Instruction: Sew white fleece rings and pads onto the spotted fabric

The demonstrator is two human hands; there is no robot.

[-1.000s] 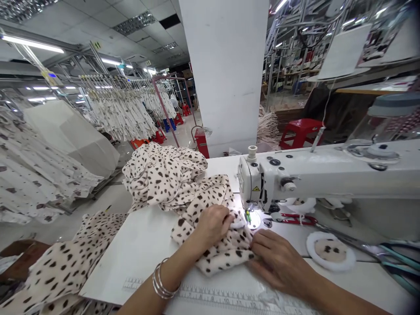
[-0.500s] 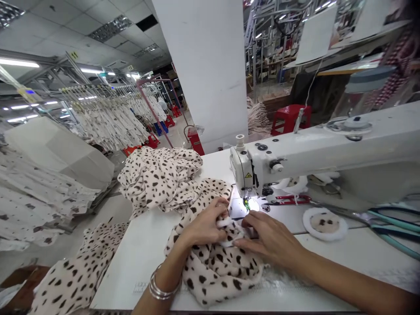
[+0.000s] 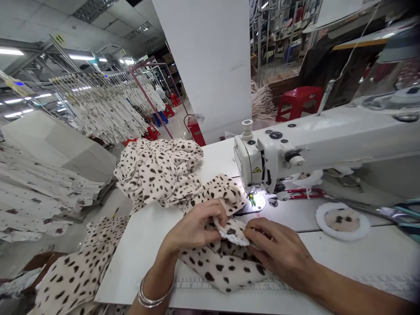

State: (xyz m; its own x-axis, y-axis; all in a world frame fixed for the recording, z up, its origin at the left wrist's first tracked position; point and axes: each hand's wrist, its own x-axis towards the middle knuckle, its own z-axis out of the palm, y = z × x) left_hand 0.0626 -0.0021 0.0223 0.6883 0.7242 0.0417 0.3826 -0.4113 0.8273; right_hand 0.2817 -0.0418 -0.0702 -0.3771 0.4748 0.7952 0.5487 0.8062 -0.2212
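Note:
Spotted cream fabric (image 3: 226, 269) lies bunched on the sewing table in front of the sewing machine (image 3: 259, 162). My left hand (image 3: 198, 225) is closed on a fold of it, with fingers curled around a white fuzzy edge. On the other side of that piece, my right hand (image 3: 278, 249) pinches the same white-edged fabric between thumb and fingers. Both hands are in front of the lit presser foot (image 3: 252, 199), and the held edge is apart from it. The fingertips of my left hand are partly hidden by cloth.
A larger heap of spotted fabric (image 3: 157, 170) sits at the back left. To the right lie a round white-rimmed patch (image 3: 343, 221), red-handled snips (image 3: 305, 194) and large scissors (image 3: 407, 214). A ruler strip (image 3: 197, 284) runs along the front edge. A white pillar (image 3: 210, 70) stands behind.
Both hands have drawn the fabric edge slightly toward me, off the needle area. The white edge is turned up more plainly between them. The view has shifted a little.

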